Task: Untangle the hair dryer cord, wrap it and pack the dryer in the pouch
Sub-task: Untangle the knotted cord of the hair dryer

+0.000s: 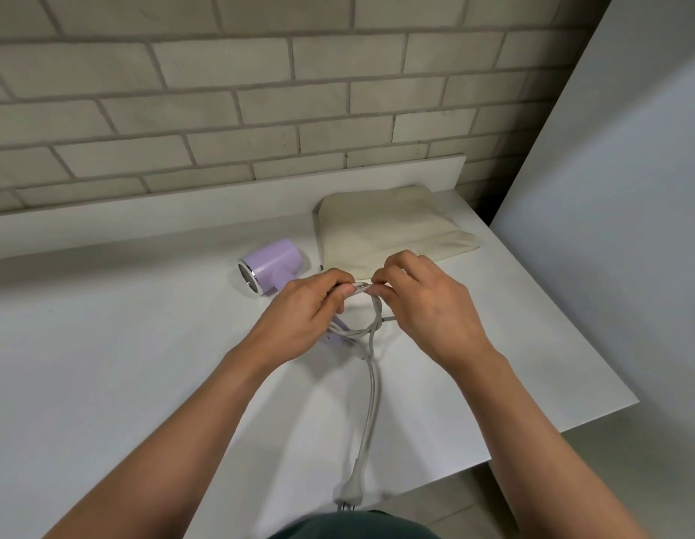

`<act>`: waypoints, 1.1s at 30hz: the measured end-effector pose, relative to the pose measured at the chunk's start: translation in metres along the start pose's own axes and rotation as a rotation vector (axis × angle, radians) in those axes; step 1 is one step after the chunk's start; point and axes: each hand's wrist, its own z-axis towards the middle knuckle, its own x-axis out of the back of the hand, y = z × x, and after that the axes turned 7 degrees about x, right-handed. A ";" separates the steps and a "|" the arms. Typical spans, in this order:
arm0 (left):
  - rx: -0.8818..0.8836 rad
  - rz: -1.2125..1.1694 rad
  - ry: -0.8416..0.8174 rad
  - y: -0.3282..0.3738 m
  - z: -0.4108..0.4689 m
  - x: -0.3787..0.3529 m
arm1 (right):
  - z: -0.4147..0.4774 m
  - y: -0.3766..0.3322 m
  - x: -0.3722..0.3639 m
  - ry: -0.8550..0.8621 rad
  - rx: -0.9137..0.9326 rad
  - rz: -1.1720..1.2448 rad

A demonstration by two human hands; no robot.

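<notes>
A lilac hair dryer [271, 266] lies on the white table [104, 363], its barrel pointing left and its handle running under my left hand [304, 313]. The grey cord [371, 387] is knotted in a loop near the handle's end. My left hand pinches the top of that loop, and my right hand [418, 301] pinches the same strand from the other side. From the knot the cord runs toward me and ends in a grey plug [350, 490] at the table's front edge. A cream fabric pouch [385, 227] lies flat behind my hands.
A brick wall [260, 91] with a low white ledge [221, 200] backs the table. A pale panel [610, 227] stands on the right. The table's right edge [595, 344] and front edge drop to the floor.
</notes>
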 end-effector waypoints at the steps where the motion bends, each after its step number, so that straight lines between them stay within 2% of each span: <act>1: 0.002 -0.004 0.011 -0.001 0.000 0.001 | 0.000 0.000 0.000 0.007 -0.057 0.027; 4: 0.004 -0.049 0.037 -0.007 -0.005 0.005 | -0.001 0.005 0.004 0.106 -0.224 0.131; 6: -0.017 -0.058 0.042 -0.012 -0.007 0.006 | -0.002 0.010 0.007 0.187 -0.266 0.194; 10: -0.002 -0.078 0.067 -0.016 -0.007 0.006 | -0.005 0.014 0.005 0.166 -0.291 0.201; 13: -0.002 -0.090 0.071 -0.012 -0.006 0.005 | -0.005 0.013 0.007 0.128 -0.227 0.151; 17: -0.031 -0.086 0.084 -0.003 -0.002 0.005 | -0.002 -0.004 0.003 0.037 0.040 0.049; 23: -0.064 -0.105 0.093 -0.005 0.000 0.007 | 0.004 -0.008 0.001 0.074 -0.043 0.008; 27: -0.045 -0.196 0.070 -0.012 -0.001 0.006 | 0.007 -0.001 0.009 0.196 -0.144 0.046; 33: -0.039 -0.333 0.010 -0.011 0.001 0.003 | 0.014 0.000 0.025 0.419 -0.201 0.231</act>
